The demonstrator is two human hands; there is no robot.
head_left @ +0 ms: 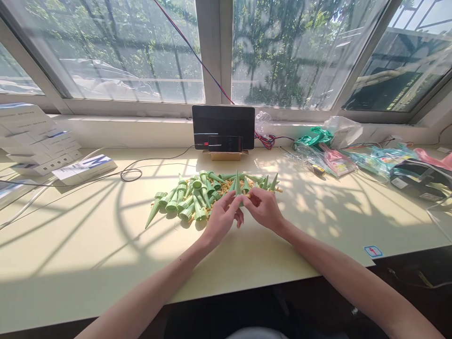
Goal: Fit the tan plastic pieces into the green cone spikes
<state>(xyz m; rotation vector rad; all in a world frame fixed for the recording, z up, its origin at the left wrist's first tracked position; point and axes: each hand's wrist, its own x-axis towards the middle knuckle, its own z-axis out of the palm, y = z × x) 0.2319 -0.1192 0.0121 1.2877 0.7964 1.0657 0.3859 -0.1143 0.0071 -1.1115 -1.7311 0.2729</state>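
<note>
A green plastic cone-shaped spike [238,183] stands point up between my hands. My left hand [225,214] is closed on its lower part, with thumb and fingers around the base. From the other side, my right hand [263,207] pinches at a small yellow piece [248,195] against the spike's base; the fingers partly hide it. Just behind and to the left lies a pile of similar green spikes [199,195], several with yellow pieces sticking out. Loose small yellow pieces [226,187] lie among them.
A dark tablet [223,120] with a phone [225,144] before it leans on a cardboard stand [226,156]. White boxes [38,136] are stacked at left; a cable [130,175] crosses the table. Plastic bags [335,157] and a black item [420,179] lie at right.
</note>
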